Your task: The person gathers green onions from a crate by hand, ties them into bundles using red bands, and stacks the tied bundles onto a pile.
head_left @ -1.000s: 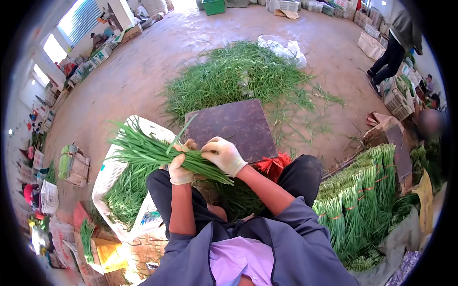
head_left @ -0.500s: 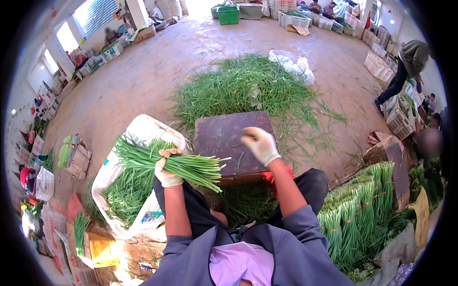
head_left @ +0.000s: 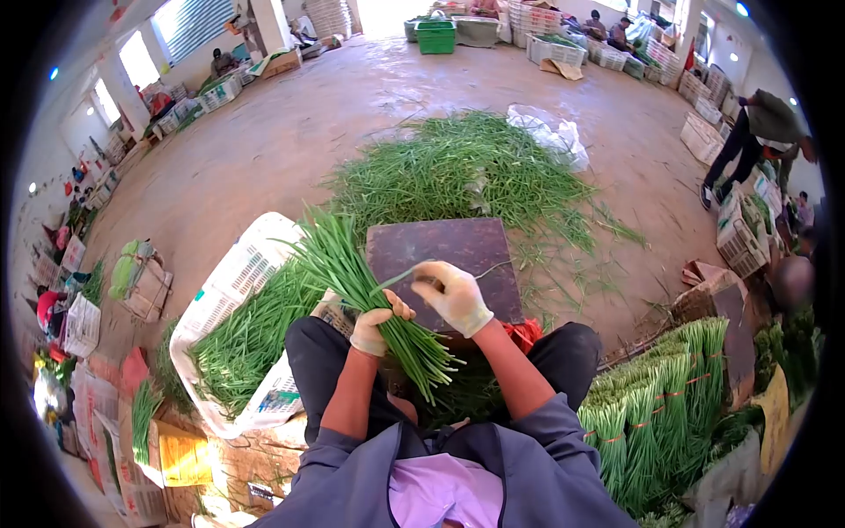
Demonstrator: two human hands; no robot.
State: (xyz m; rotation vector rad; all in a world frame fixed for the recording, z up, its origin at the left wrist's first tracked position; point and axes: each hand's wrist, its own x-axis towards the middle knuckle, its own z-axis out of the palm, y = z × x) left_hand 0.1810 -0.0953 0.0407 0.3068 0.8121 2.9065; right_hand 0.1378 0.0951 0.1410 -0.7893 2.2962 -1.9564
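Note:
My left hand [head_left: 374,330], in a pale glove with bare-looking fingertips, is closed around a bunch of long green stalks [head_left: 343,268]. The leafy tips point up and left; the pale cut ends lie low, over my lap. My gloved right hand [head_left: 453,295] is beside the bunch, its fingers pinched on a thin green blade [head_left: 398,278] that stretches toward the stalks. Beneath and beyond the right hand stands a dark wooden box [head_left: 440,242]. To the left, a white plastic crate [head_left: 189,352] holds more loose greens.
A heap of loose green stalks [head_left: 466,163] lies on the floor beyond the box, with a white plastic sheet [head_left: 554,136] beside it. Tied bundles [head_left: 660,387] stand at my right. A person [head_left: 761,132] bends over crates at far right. Other people and crates line the walls.
The bunch has swung from nearly level to steeply slanted and moved right with my left hand. My right hand has come down and left toward it, now pinching a blade.

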